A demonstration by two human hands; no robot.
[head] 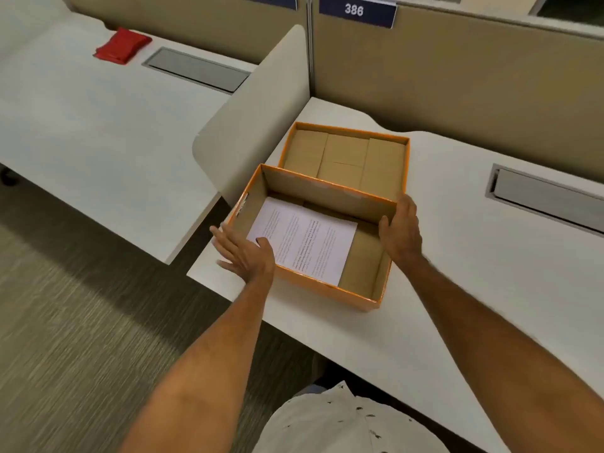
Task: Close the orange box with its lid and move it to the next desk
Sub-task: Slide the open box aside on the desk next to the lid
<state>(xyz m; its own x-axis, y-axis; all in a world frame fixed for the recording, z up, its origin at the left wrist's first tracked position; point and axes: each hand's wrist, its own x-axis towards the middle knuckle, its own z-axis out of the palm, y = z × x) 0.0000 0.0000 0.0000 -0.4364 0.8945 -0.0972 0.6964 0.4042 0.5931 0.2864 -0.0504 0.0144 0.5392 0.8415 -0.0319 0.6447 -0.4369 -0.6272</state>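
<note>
An open orange box [327, 291] with a brown cardboard inside stands near the front left corner of the white desk [457, 256]. A printed sheet of paper [304, 241] lies flat in it. Its orange lid [346, 158] lies upside down just behind the box, touching its far wall. My left hand [243, 253] is at the box's left front corner, fingers spread, thumb over the rim. My right hand [400, 230] rests on the right wall's top edge near the far corner, with the thumb inside the box.
A beige divider panel [255, 116] separates this desk from the neighbouring white desk [98, 132] on the left, which carries a red packet [122, 45] and a grey cable hatch [196, 69]. Another hatch [549, 199] sits at the right. Grey carpet lies below.
</note>
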